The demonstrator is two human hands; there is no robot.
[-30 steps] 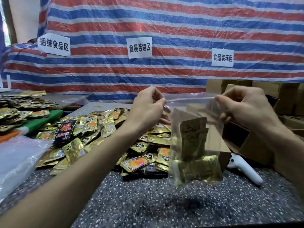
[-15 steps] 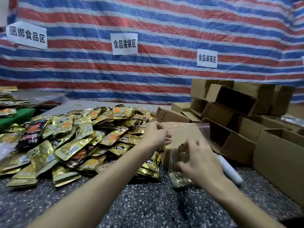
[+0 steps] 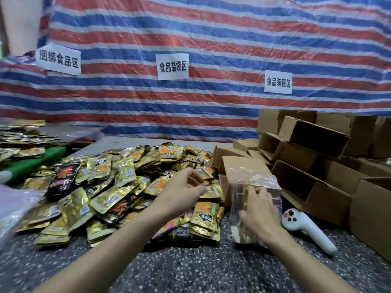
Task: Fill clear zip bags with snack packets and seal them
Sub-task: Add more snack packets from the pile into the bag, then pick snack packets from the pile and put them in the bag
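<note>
A clear zip bag (image 3: 255,179) stands on the speckled table (image 3: 190,269), just right of centre, with gold snack packets (image 3: 240,234) in its bottom. My right hand (image 3: 261,214) grips the bag's side, fingers curled round it. My left hand (image 3: 183,192) hovers over the right edge of the big pile of gold and black snack packets (image 3: 114,187). Its fingers are loosely curled, and I see nothing held in them. The bag's top hangs crumpled and free of both hands.
A white handheld controller (image 3: 305,230) lies right of the bag. Open cardboard boxes (image 3: 317,144) are stacked at the right and behind the bag. Clear plastic (image 3: 12,206) lies at the left edge, a green object (image 3: 31,163) behind it. A striped tarp (image 3: 211,39) with paper labels backs the table.
The bag came down from mid-air onto the table. My left hand let go of the bag's top and moved left over the packet pile. My right hand shifted to the bag's side.
</note>
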